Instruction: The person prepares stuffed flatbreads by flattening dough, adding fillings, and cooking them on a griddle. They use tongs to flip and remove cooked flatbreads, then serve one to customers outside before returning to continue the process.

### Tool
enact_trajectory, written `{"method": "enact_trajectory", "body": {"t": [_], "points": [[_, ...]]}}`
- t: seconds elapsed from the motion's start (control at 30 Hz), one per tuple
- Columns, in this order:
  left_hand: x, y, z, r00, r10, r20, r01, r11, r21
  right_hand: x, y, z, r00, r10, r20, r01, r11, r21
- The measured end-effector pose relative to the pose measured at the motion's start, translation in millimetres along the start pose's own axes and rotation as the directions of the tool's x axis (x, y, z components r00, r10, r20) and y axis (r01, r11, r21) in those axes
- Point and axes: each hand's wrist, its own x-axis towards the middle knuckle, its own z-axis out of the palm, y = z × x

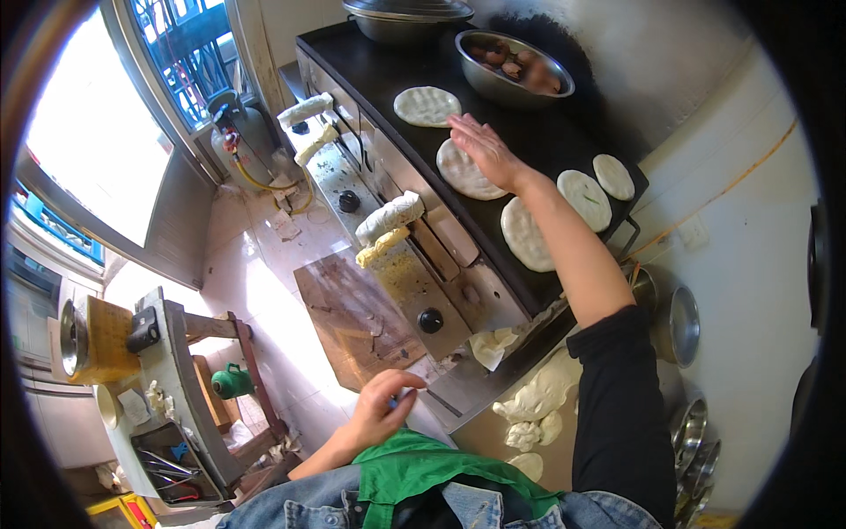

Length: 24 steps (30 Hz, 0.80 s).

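Note:
My right hand (pixel 488 157) is stretched flat, palm down, over a round flatbread of pale dough (pixel 464 177) on the black griddle (pixel 403 63). Its fingertips reach the edge of another dough round (pixel 427 106); whether they touch it is hard to tell. Nearer me, a third round (pixel 525 235) is partly covered by my forearm. Two more, one with a green fleck (pixel 584 200) and a smaller one (pixel 613 177), lie by the griddle's right end. My left hand (pixel 390 405) is curled in front of my green apron (pixel 423 466). Something small and bluish shows between its fingers, too little to name.
A metal bowl of eggshells (pixel 515 96) and a lidded pan (pixel 408 26) stand on the griddle's far side. Raw dough (pixel 542 393) lies on the board at lower right. Wrapped handles (pixel 390 217) jut from the griddle's front. A gas cylinder (pixel 241 139) stands by the door.

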Motion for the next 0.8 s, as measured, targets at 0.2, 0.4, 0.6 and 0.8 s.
{"method": "enact_trajectory", "body": {"t": [0.2, 0.4, 0.6, 0.8], "points": [[32, 0, 18, 0.994, -0.066, 0.085, 0.074, 0.993, -0.095, 0, 0, -11, 0.972, 0.219, 0.089, -0.203, 0.966, -0.161], [52, 19, 43, 0.904, 0.132, 0.406, -0.091, 0.989, -0.120, -135, -16, -58, 0.761, 0.003, -0.649, 0.368, 0.822, 0.434], [33, 15, 141, 0.567, -0.020, 0.824, 0.225, 0.965, -0.132, -494, 12, 124, 0.577, 0.648, -0.497, -0.147, 0.681, 0.717], [-61, -3, 283, 0.148, -0.351, 0.924, 0.556, 0.803, 0.216, -702, -76, 306, -0.304, 0.948, -0.092, -0.184, 0.037, 0.982]]}}
